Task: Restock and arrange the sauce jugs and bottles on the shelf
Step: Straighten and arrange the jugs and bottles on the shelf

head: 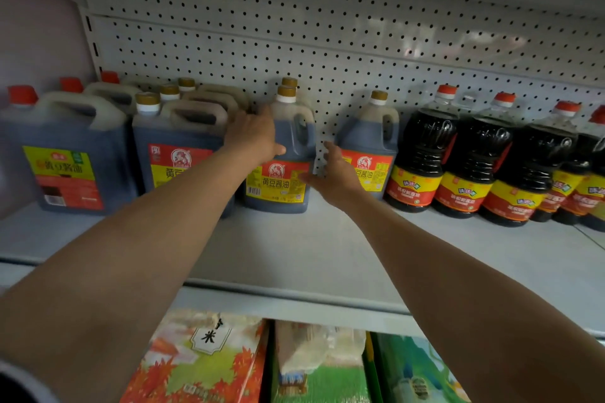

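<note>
The left hand (253, 137) lies spread against the left side of a gold-capped jug (281, 154). The right hand (330, 173), fingers loosely spread, touches the lower right of that jug's label. The jug stands mid-shelf (327, 255), near the back panel (327, 42). More jugs (176, 147) crowd toward the shelf's left end; another jug (370, 147) and dark bottles (471, 160) line the right.

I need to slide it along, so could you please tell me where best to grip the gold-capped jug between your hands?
Probably by the moulded loop handle on the gold-capped jug's upper right shoulder, coming from the front right: the gap beside it leaves room, while the left side sits close to neighbouring jugs.
</note>
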A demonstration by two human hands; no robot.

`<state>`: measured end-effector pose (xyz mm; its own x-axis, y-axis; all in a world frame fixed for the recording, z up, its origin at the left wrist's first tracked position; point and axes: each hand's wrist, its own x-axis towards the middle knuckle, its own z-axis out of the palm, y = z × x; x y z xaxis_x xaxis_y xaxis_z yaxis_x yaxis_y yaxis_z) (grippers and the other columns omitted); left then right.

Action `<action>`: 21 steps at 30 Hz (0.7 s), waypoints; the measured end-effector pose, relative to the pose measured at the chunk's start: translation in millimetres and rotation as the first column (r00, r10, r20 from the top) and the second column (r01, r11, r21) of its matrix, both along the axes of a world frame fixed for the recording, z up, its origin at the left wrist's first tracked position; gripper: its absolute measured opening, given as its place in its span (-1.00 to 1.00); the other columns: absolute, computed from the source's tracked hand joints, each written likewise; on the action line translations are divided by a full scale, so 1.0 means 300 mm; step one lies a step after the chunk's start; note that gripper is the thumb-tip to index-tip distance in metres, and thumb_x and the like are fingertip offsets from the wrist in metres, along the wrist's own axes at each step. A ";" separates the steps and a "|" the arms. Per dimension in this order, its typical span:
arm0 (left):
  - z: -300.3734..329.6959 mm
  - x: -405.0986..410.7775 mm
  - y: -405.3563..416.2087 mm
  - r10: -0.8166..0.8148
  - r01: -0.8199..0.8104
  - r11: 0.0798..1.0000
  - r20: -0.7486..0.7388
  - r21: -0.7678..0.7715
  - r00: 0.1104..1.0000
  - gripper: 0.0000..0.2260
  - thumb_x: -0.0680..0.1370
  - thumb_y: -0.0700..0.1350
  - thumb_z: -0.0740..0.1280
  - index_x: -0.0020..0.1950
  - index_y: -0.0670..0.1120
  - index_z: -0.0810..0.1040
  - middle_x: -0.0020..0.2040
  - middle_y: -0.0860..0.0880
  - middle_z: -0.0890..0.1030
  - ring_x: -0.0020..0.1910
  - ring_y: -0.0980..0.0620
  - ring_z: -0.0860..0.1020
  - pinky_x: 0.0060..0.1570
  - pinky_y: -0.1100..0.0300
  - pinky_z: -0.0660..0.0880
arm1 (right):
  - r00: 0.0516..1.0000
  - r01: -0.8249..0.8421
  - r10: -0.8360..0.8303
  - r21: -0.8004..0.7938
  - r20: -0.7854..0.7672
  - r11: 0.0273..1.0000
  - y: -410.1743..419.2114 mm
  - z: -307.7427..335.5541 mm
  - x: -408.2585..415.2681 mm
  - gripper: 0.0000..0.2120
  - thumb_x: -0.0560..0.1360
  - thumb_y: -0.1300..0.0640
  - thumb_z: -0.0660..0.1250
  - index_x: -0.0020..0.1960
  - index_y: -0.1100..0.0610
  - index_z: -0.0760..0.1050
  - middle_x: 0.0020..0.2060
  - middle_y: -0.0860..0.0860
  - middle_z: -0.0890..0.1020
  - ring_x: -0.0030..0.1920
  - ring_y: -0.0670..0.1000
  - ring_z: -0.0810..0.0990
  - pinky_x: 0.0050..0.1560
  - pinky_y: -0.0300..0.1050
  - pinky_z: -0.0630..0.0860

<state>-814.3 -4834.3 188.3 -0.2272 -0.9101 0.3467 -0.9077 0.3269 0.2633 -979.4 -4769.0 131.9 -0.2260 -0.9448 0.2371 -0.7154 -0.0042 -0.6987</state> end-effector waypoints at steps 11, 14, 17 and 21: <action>-0.265 -0.061 0.419 0.076 -0.042 0.992 -0.303 0.118 0.950 -0.24 0.36 0.12 0.56 0.47 0.05 0.32 0.41 -0.21 0.36 0.37 -0.26 0.35 0.28 0.01 0.33 | 0.943 0.069 -0.031 0.105 -0.332 0.992 0.415 -0.064 -0.225 -0.25 0.43 -0.16 0.51 0.51 -0.02 0.28 0.33 0.14 0.47 0.42 0.19 0.29 0.30 0.09 0.42; -0.340 -0.098 0.573 0.110 -0.045 0.978 -0.317 0.206 0.942 -0.32 0.39 0.09 0.56 0.44 0.06 0.37 0.40 -0.19 0.32 0.37 -0.27 0.31 0.32 0.00 0.32 | 0.916 0.078 -0.027 0.114 -0.400 0.990 0.552 -0.093 -0.263 -0.26 0.41 -0.19 0.50 0.50 -0.06 0.30 0.37 0.10 0.44 0.42 0.18 0.27 0.31 0.07 0.38; -0.423 -0.149 0.717 0.136 -0.061 0.969 -0.309 0.241 0.941 -0.38 0.42 0.06 0.54 0.43 0.07 0.39 0.35 -0.18 0.36 0.34 -0.25 0.33 0.30 0.03 0.32 | 0.907 0.050 0.014 0.142 -0.420 0.989 0.687 -0.144 -0.298 -0.29 0.43 -0.21 0.48 0.49 -0.10 0.30 0.36 0.09 0.45 0.40 0.16 0.28 0.28 0.05 0.39; -0.569 -0.206 0.874 0.109 -0.052 0.977 -0.274 0.206 0.956 -0.43 0.37 0.11 0.53 0.33 0.11 0.45 0.32 -0.11 0.42 0.35 -0.17 0.34 0.25 0.06 0.32 | 0.895 0.013 0.049 0.134 -0.443 0.991 0.853 -0.256 -0.342 -0.31 0.42 -0.23 0.47 0.47 -0.12 0.33 0.35 0.06 0.46 0.37 0.15 0.30 0.28 0.06 0.43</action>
